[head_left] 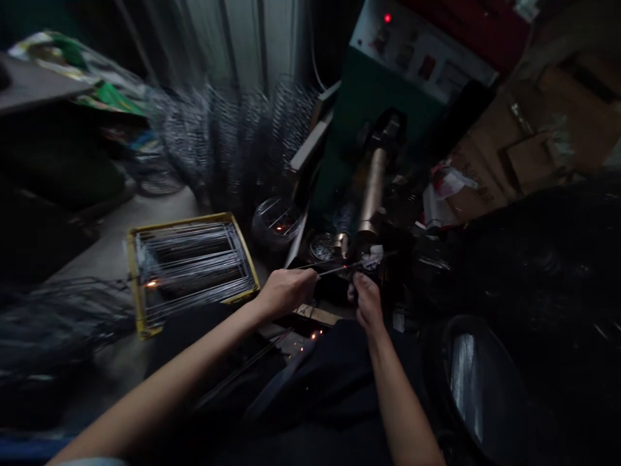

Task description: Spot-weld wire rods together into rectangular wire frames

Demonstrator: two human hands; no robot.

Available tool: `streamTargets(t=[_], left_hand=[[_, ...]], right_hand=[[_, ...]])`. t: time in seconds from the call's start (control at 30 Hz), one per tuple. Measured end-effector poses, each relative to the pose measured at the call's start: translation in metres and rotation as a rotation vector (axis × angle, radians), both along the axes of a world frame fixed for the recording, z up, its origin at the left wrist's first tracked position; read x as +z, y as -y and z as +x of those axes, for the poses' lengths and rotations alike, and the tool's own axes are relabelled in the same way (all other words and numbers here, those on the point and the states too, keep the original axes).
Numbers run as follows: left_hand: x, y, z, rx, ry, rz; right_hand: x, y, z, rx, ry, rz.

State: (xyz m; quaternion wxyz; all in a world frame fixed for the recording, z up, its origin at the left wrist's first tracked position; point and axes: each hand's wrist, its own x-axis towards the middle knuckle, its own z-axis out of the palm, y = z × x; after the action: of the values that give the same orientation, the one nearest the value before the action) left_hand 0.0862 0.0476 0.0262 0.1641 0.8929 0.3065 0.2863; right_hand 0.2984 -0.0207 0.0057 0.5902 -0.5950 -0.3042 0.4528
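My left hand (286, 291) is closed around thin metal wires (332, 271), which point right toward a spot-welding machine's electrodes. A small red glow shows where the wire meets the lower electrode tip (344, 249). Just right of that glow, my right hand (367, 301) is closed in a fist-like grip; what lies in its fingers is too dark to make out. The machine's copper-coloured arm (373, 188) slopes down toward both hands. Below them, orange sparks (315, 335) fly over dark trousers.
A yellow-rimmed crate (257, 275) of metal wires stands at left. Near the machine are a round container (274, 223) and a dish of small metal pieces (323, 246). Wire racks (233, 129) stack behind. Cardboard boxes (485, 175) lie right, above a dark round bucket (449, 388).
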Motion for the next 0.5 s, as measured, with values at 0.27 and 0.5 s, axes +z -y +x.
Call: streamTargets(t=[0.27, 0.5], left_hand=[[-0.027, 0.02, -0.136, 0.067, -0.262, -0.063], [-0.057, -0.027, -0.285, 1.06, 0.586, -0.396]], right_hand=[[-0.068, 0.099, -0.037, 0.496, 0.204, -0.364], [-0.081, 0.11, -0.05, 0.546, 0.282, -0.39]])
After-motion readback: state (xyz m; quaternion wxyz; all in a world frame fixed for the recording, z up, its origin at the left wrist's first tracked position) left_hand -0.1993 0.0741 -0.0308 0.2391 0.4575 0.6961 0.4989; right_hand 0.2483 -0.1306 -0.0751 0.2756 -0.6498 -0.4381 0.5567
